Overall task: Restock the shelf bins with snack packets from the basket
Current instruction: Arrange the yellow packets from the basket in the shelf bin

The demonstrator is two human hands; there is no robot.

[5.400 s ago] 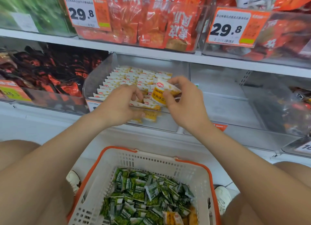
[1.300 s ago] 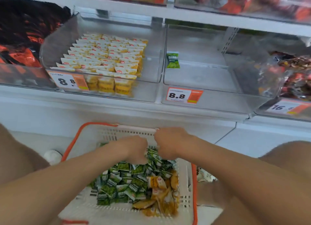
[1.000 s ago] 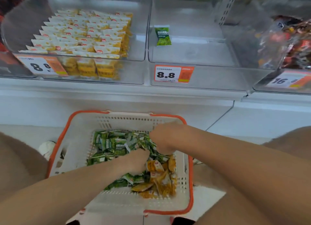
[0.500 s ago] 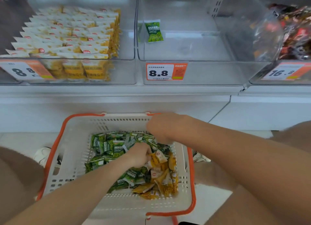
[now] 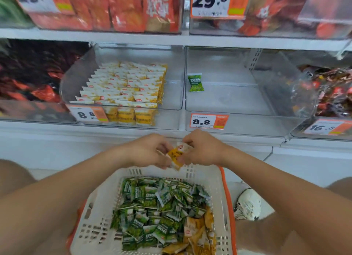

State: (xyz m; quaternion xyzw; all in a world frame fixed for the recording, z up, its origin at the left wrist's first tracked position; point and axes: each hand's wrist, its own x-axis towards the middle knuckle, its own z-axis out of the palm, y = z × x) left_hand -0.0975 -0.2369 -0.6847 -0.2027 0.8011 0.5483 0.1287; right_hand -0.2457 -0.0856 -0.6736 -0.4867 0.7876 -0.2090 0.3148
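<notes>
My left hand and my right hand meet above the far rim of the white basket, both gripping a small bunch of yellow and white snack packets. The basket holds several green packets and some yellow ones at its near right corner. Above, the clear left bin carries neat rows of yellow packets. The clear bin to its right holds a single green packet.
Price tags reading 8.8 hang on both bin fronts. Dark red packets fill the bin at far left and a bin at far right. Orange bags sit on the upper shelf. A white shoe rests right of the basket.
Both hands have lifted out of the basket with yellow packets and now hold them together above its far rim. The camera has tilted up, showing the upper shelf again.
</notes>
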